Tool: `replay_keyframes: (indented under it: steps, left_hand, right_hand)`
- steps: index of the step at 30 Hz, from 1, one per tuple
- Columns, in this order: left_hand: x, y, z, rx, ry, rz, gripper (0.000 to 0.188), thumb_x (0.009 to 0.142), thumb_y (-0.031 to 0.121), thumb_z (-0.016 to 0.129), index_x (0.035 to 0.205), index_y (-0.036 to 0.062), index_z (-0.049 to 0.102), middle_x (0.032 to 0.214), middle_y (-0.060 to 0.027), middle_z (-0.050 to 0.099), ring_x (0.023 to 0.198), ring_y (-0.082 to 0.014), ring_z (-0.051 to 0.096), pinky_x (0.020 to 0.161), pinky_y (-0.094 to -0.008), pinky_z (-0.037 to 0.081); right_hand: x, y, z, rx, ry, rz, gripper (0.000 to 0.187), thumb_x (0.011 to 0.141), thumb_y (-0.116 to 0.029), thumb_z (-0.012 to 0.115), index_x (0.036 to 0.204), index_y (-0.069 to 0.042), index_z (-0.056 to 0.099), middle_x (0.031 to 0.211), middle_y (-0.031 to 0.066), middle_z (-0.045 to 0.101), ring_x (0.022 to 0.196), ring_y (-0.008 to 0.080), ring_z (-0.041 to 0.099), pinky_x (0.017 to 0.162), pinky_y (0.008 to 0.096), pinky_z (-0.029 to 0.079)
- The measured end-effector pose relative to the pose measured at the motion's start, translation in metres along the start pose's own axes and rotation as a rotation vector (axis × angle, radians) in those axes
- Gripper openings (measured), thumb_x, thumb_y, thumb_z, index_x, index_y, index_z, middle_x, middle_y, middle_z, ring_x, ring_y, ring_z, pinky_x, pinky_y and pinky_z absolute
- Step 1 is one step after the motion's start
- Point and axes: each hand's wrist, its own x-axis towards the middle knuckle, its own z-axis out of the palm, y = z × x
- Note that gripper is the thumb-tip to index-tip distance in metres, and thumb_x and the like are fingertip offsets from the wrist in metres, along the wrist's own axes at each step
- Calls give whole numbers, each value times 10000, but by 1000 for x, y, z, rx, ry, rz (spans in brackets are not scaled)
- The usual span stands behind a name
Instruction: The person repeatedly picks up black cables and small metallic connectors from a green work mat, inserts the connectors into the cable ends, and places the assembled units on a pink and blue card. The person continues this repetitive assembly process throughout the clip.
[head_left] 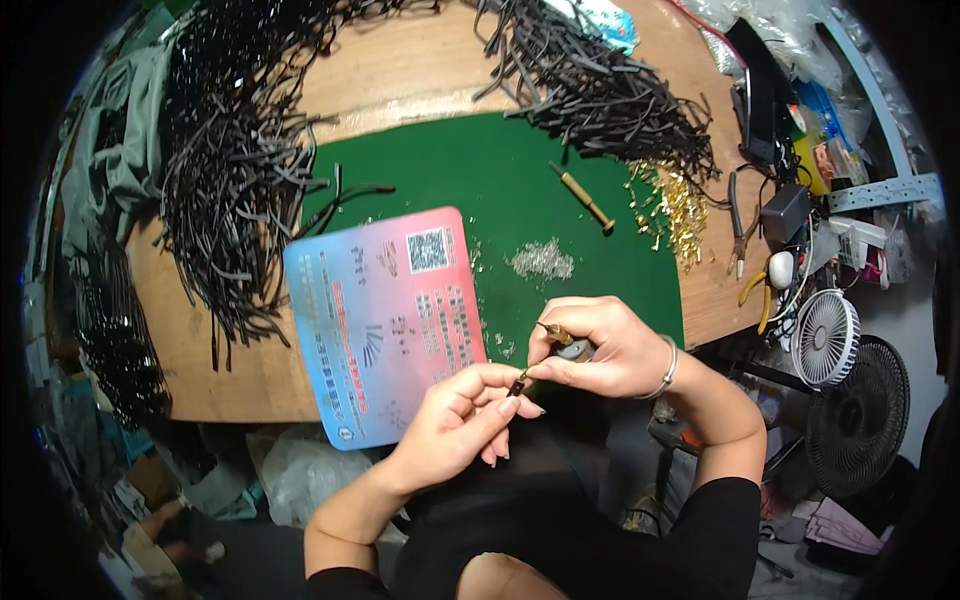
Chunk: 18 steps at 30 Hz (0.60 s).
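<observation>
Near the table's front edge, my left hand (450, 420) is closed, pinching a small dark strip (517, 386) between thumb and fingers. It looks like the end of a black eyeglass temple, mostly covered by the fingers. My right hand (618, 352) curls around a small brass-coloured hand tool (561, 335) with a grey round part; it looks like a screwdriver. At the dark strip, the right thumb and finger meet a tiny gold-coloured piece (529, 373). Just beyond the hands, tiny silver screws (543, 260) lie heaped on the green mat (420, 160).
Black eyeglass temples (235, 200) pile at left, with another heap (620, 100) at far right. Gold hinges (683, 215) and a brass screwdriver (583, 200) lie right. A pink-blue printed board (375, 320) lies left of my hands. Pliers (758, 300) and a white fan (826, 338) are beyond.
</observation>
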Motion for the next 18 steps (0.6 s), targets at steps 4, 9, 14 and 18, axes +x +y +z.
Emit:
replay_keyframes:
  steps: [4,9,14,18]
  left_hand:
    - [-1,-1,-8,-106,-41,-58,236,939,109,499,1153,8,501,936,-98,649,562,-47,525,481,-172,432]
    - [2,-2,-12,-132,-101,-175,195,933,109,511,1095,6,546,911,-103,652,569,-53,525,491,-183,432]
    - [-1,-14,-4,72,-137,20,184,934,68,494,1097,-7,533,926,-111,659,597,-75,550,517,-203,459]
    - [-5,-26,4,392,-99,130,231,915,35,497,1144,17,525,918,-99,673,606,-81,581,557,-220,497]
  right_hand:
    - [7,6,-1,11,-116,-21,132,765,-103,665,817,-5,595,755,107,585,668,227,589,599,309,461]
    - [5,16,2,150,-231,-4,149,780,-131,679,823,0,622,738,94,589,661,177,585,595,295,453]
    - [-13,25,13,583,-280,366,277,780,-226,732,902,-15,601,737,19,561,616,82,531,533,230,436]
    - [-20,29,18,764,-361,666,436,730,-275,776,983,-22,527,789,23,541,621,70,506,501,206,432]
